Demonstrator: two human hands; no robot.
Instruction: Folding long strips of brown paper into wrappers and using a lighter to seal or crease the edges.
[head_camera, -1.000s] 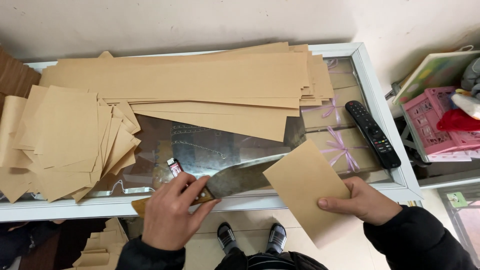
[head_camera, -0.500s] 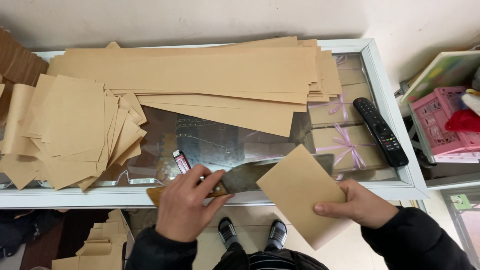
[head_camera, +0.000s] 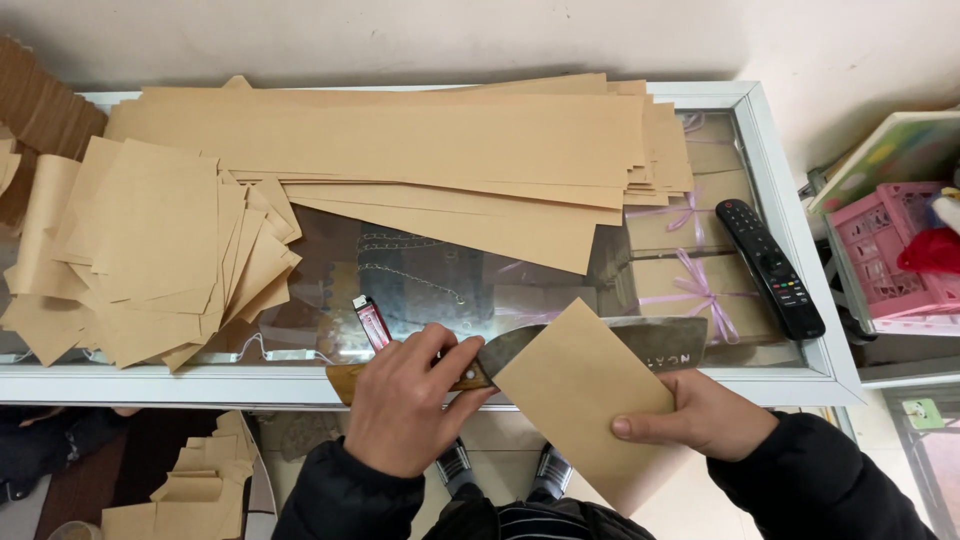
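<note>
Across a glass-topped counter (head_camera: 800, 375) heaped with brown paper strips (head_camera: 400, 140), a cleaver (head_camera: 560, 350) lying lengthwise is gripped by the left hand (head_camera: 405, 405), while a folded brown sheet (head_camera: 590, 400) is pinched over its blade by the right hand (head_camera: 705, 415).

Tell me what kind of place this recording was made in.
Probably a small shop counter used as a workbench. The glass display case holds ribbon-tied boxes, long strips of brown paper and cut squares are stacked on top, and the left hand grips a large knife.

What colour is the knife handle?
Brown wood, mostly hidden by the left hand on the knife; head view.
</note>
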